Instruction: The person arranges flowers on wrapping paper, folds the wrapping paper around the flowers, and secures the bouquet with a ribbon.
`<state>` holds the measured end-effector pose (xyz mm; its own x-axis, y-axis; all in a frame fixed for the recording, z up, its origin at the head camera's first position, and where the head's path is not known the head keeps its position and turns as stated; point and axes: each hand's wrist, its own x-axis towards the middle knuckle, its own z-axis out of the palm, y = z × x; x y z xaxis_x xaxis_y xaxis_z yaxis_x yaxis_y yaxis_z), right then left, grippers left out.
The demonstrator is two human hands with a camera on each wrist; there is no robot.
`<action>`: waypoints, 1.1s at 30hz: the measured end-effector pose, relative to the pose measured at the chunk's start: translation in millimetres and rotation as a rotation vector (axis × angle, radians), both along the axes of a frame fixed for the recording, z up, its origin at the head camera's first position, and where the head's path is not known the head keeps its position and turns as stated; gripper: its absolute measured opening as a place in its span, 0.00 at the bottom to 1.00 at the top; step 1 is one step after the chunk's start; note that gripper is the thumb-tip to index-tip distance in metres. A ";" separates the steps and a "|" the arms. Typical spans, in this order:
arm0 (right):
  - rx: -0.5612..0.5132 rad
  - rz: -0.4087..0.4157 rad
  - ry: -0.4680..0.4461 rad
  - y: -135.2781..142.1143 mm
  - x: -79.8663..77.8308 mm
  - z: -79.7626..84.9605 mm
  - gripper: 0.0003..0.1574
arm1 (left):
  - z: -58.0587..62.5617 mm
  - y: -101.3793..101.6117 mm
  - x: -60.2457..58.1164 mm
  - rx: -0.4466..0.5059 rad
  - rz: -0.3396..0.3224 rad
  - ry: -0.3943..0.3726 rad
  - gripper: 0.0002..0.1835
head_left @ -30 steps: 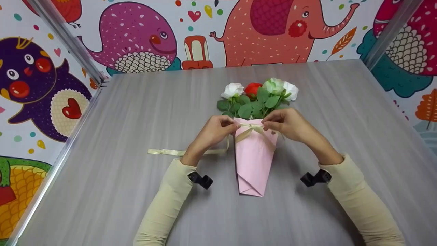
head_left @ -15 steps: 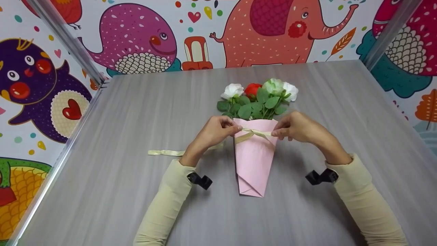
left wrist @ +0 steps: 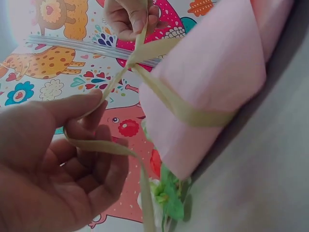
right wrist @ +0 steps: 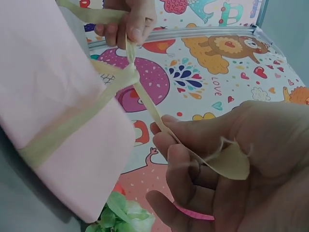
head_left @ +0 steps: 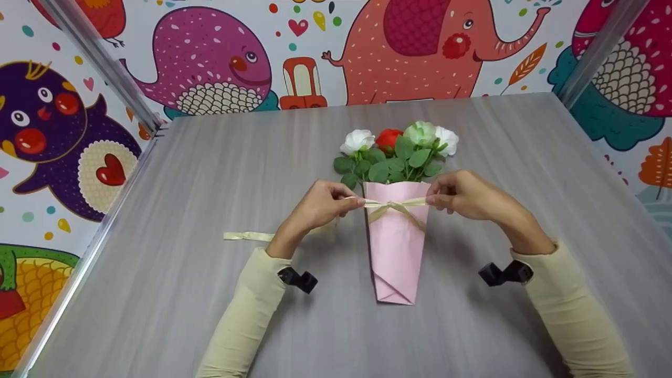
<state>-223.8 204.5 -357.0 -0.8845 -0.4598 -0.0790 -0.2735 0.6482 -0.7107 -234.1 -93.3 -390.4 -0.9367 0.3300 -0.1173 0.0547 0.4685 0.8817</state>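
A bouquet of white, red and pale green flowers (head_left: pixel 420 134) with green leaves lies on the table, wrapped in pink paper (head_left: pixel 396 252). A cream ribbon (head_left: pixel 395 205) goes round the wrap and crosses in a knot at its front. My left hand (head_left: pixel 325 205) pinches one ribbon end left of the knot, and a long tail (left wrist: pixel 106 146) trails from its fingers. On the other side my right hand (head_left: pixel 467 197) pinches the other end, its short frayed tip (right wrist: pixel 234 162) sticking out past the fingers. Between both hands the ribbon is stretched nearly straight.
The long ribbon tail (head_left: pixel 247 236) lies on the grey table (head_left: pixel 210 173) behind the left wrist. Black wrist cameras (head_left: pixel 506 274) sit at both cuffs. Printed cartoon walls (head_left: pixel 409 52) stand behind and beside the table, with metal edging (head_left: pixel 100 68) at the corners.
My right hand has moved right, drawing its ribbon end out from the knot; the left has shifted slightly left. The ribbon is now taut, and the bouquet's lower end has swung slightly right.
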 end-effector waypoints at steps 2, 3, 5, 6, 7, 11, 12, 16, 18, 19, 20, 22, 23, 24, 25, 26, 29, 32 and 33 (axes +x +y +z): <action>-0.006 0.008 0.000 4.8 0.2 -1.8 0.07 | -0.6 -3.4 0.0 -0.014 0.000 -0.003 0.09; -0.006 0.006 -0.004 7.2 0.4 -2.5 0.07 | -0.9 -5.2 -0.1 -0.022 0.000 -0.003 0.09; -0.004 0.004 -0.011 12.9 1.4 -4.0 0.08 | -1.3 -8.5 -0.2 -0.039 -0.001 -0.001 0.09; 0.002 0.003 -0.014 16.1 1.7 -4.9 0.08 | -1.6 -10.5 -0.5 -0.045 -0.001 0.003 0.09; 0.009 0.002 -0.019 19.5 2.0 -5.6 0.08 | -2.0 -12.9 -0.7 -0.056 -0.001 0.006 0.10; 0.052 0.015 -0.051 36.7 1.2 -12.6 0.09 | -5.5 -25.7 -0.9 -0.104 0.002 -0.010 0.12; 0.058 0.021 -0.065 42.1 0.1 -15.9 0.09 | -7.5 -29.8 -1.2 -0.115 0.001 -0.016 0.12; 0.076 0.007 -0.122 66.8 -5.2 -33.1 0.10 | -19.8 -49.0 -3.9 -0.189 0.023 -0.024 0.12; 0.093 -0.019 -0.150 79.3 -7.0 -42.4 0.09 | -27.4 -59.7 -5.2 -0.247 0.058 -0.029 0.12; 0.099 -0.035 -0.171 85.0 -7.9 -46.3 0.09 | -30.9 -64.9 -6.3 -0.277 0.077 -0.037 0.11; 0.103 -0.049 -0.194 90.1 -8.6 -50.0 0.09 | -34.2 -69.9 -7.4 -0.302 0.096 -0.051 0.11; 0.109 -0.065 -0.234 97.3 -8.9 -57.1 0.09 | -38.7 -78.3 -9.0 -0.347 0.127 -0.082 0.11; 0.106 -0.067 -0.248 99.2 -8.9 -60.2 0.09 | -39.8 -81.6 -9.5 -0.360 0.143 -0.099 0.11; 0.100 -0.066 -0.259 100.4 -8.8 -62.5 0.09 | -40.4 -84.4 -10.6 -0.373 0.154 -0.104 0.11; 0.095 -0.067 -0.268 101.0 -8.7 -64.2 0.09 | -40.5 -86.7 -11.6 -0.383 0.164 -0.104 0.11; 0.096 -0.067 -0.269 101.2 -8.8 -65.3 0.09 | -40.1 -88.4 -12.5 -0.391 0.174 -0.106 0.11; 0.103 -0.069 -0.266 100.5 -9.3 -65.9 0.08 | -38.8 -93.2 -14.6 -0.430 0.196 -0.111 0.11; 0.122 -0.076 -0.277 99.0 -10.3 -65.0 0.07 | -40.0 -98.1 -15.8 -0.459 0.211 -0.134 0.11; 0.127 -0.076 -0.278 99.0 -10.6 -64.9 0.06 | -40.8 -99.9 -16.2 -0.466 0.216 -0.137 0.12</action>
